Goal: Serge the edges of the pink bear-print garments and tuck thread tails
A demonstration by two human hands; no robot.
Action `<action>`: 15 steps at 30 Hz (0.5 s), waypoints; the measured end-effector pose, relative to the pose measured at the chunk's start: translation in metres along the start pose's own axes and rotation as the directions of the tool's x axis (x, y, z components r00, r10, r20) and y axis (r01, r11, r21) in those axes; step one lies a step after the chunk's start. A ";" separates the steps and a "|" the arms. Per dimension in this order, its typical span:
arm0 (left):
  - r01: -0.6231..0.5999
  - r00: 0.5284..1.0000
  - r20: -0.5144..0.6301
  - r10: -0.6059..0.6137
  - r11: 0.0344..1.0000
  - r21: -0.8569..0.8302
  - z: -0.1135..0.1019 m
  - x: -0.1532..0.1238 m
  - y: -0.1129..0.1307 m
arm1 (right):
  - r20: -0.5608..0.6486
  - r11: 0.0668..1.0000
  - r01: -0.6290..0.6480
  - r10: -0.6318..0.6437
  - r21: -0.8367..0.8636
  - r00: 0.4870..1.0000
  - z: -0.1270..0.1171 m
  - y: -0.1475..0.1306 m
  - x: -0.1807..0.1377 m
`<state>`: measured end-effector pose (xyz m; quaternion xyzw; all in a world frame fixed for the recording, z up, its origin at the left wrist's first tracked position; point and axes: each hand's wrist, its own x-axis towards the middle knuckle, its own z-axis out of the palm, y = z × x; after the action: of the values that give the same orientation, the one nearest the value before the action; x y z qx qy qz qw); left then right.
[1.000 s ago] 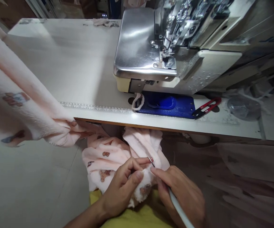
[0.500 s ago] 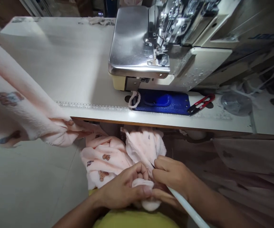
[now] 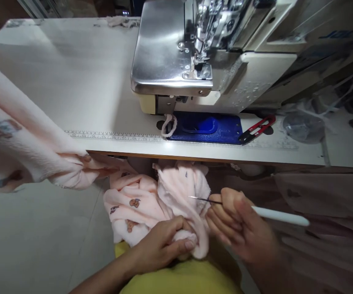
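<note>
My left hand (image 3: 166, 243) is closed low in front of the yellow cloth on my lap, pinching a bunched end of pale pink fleece fabric (image 3: 203, 239). A narrow fold of that fleece curls round beside its fingertips. To the right, my right hand (image 3: 240, 224) grips a white-handled awl (image 3: 282, 215). The awl's thin dark metal shaft points left, over the fleece, and its tip appears free of the cloth. Pink fleece with printed bears (image 3: 135, 202) hangs below the table edge, left of the held piece.
An overlock sewing machine (image 3: 167, 49) stands on the white table (image 3: 87, 90). In front of it lie a blue plate (image 3: 207, 126), a small fleece loop (image 3: 169, 126) and red thread snips (image 3: 259, 127). More printed fleece (image 3: 26, 151) drapes over the table's left side.
My right hand has moved right and up, away from my left hand, and the awl has swung to point left. The fleece fold is now uncovered. My left hand keeps its pinch.
</note>
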<state>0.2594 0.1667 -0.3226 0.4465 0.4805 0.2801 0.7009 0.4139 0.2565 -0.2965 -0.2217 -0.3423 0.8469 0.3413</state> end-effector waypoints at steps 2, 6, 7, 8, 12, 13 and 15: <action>-0.110 0.981 -0.125 0.146 0.958 0.263 0.003 0.000 -0.004 | -0.078 0.998 0.066 -0.066 -0.002 0.995 0.000 0.001 0.005; -0.065 0.767 -0.314 0.560 0.554 0.830 0.004 0.004 -0.008 | -0.238 0.982 0.183 -0.166 0.052 0.957 -0.009 -0.008 0.017; -0.058 0.722 -0.294 0.626 0.479 0.876 0.003 0.006 -0.008 | -0.283 0.974 0.205 -0.172 0.092 0.943 -0.011 -0.009 0.019; -0.076 0.693 -0.267 0.670 0.436 0.897 0.002 0.008 -0.008 | -0.332 0.966 0.221 -0.166 0.132 0.928 -0.014 -0.009 0.020; -0.231 0.698 -0.181 0.693 0.457 0.859 -0.003 0.011 -0.006 | -0.514 0.932 0.263 -0.103 0.249 0.852 -0.021 -0.009 0.020; -0.259 0.730 -0.161 0.665 0.486 0.835 -0.004 0.009 -0.006 | -0.537 0.925 0.273 -0.094 0.264 0.838 -0.022 -0.009 0.018; -0.267 0.802 -0.126 0.584 0.539 0.799 -0.005 0.003 -0.007 | -0.563 0.912 0.295 -0.090 0.284 0.821 -0.024 -0.010 0.015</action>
<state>0.2556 0.1681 -0.3308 0.7354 0.5504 0.3027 0.2543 0.4226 0.2829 -0.3078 -0.3479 -0.0930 0.7584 0.5433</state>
